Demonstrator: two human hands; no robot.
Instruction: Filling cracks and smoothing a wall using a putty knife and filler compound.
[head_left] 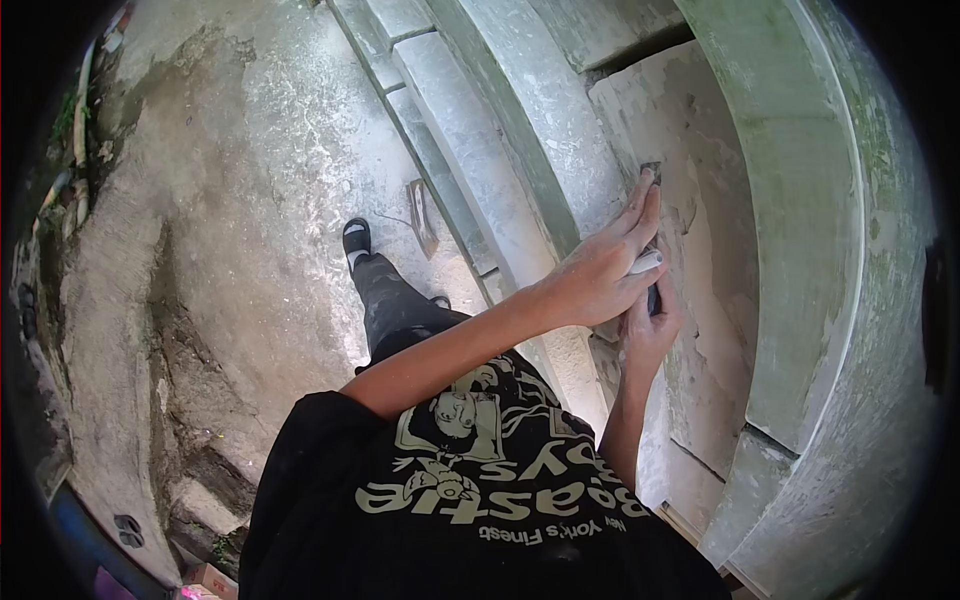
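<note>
Toward two o'clock, dusty left hand (606, 266) and right hand (650, 335) gripped a slim dark bar (654, 300) over a flaking grey slab (705, 150).

The hand tool (651, 173) lies beneath the left fingers (643, 213) and projects past their tips. The right fingers (668, 293) sit on the tool, nearer the body. Immediately right of the fingers: a slab (715, 190), then an outer slab (800, 200). Left: stepped slabs (480, 150), then the floor (250, 200). On the floor, a block (422, 218) lies between a sandal (356, 238) and the stepped slabs.
</note>
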